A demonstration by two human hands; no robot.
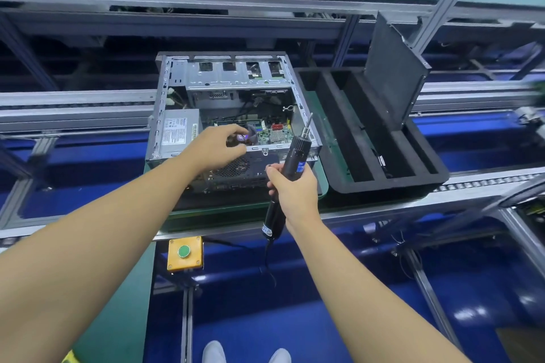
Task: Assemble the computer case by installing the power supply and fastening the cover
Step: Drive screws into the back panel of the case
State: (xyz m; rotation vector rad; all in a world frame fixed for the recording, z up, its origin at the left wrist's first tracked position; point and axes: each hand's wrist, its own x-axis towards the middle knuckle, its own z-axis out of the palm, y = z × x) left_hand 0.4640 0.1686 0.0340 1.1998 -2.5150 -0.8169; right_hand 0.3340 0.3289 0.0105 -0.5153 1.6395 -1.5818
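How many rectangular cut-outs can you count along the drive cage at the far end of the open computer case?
4 cut-outs in one row on the drive cage: leftmost, second, third, rightmost. None appears hidden.

The right hand (292,190) is gripping an electric screwdriver (299,147) just right of the left hand (216,144), which is reaching over the open computer case (236,84)

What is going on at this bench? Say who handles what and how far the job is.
A person works on an open computer case. The right hand grips an electric screwdriver, bit pointing up. The left hand reaches inside with curled fingers; whether they hold anything is unclear. The power supply sits in the case's left side. A dark panel, likely the cover, leans in the foam tray.
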